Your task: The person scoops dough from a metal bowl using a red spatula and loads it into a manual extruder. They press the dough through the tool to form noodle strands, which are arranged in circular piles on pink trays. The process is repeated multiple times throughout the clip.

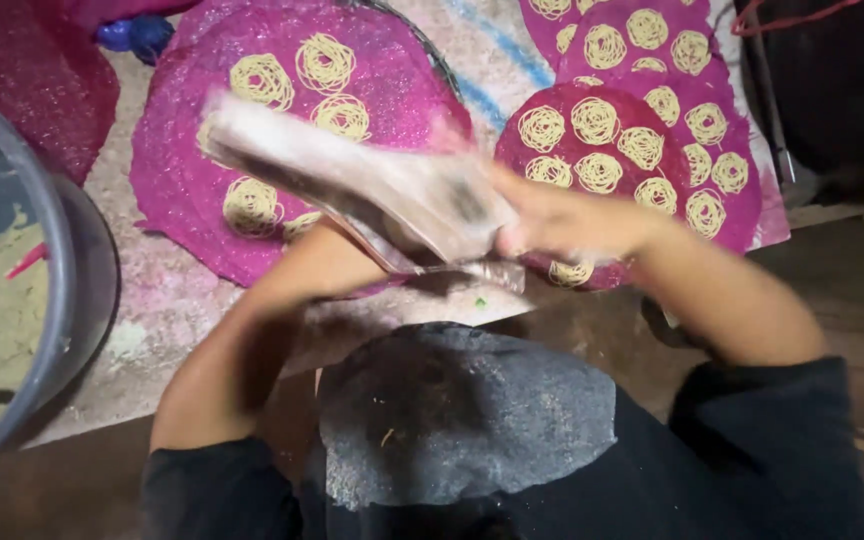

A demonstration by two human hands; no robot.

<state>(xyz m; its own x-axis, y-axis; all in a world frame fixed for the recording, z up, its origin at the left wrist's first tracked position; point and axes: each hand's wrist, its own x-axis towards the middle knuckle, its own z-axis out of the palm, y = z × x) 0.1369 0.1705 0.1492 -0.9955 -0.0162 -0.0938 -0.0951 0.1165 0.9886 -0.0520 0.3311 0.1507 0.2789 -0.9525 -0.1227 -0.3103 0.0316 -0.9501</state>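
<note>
Far to the left of the hands stands a grey metal basin (57, 290) with yellowish dough inside. The left forearm rises from a dark sleeve and bends inward; the left hand (377, 245) is hidden beneath a blurred, dough-smeared press (352, 185), so I cannot tell how its fingers close. The press slants up and away to the left from the hands, over a pink round mat (182, 190) bearing coiled yellow noodle spirals (325, 63). The right hand (552, 220), reaching in from the right with elbow bent, is clasped on the press's near end. Beyond and right of it lie more pink mats (742, 215) crowded with spirals. A dark grey round mat (462, 410) sits just below the hands, on the person's lap.
</note>
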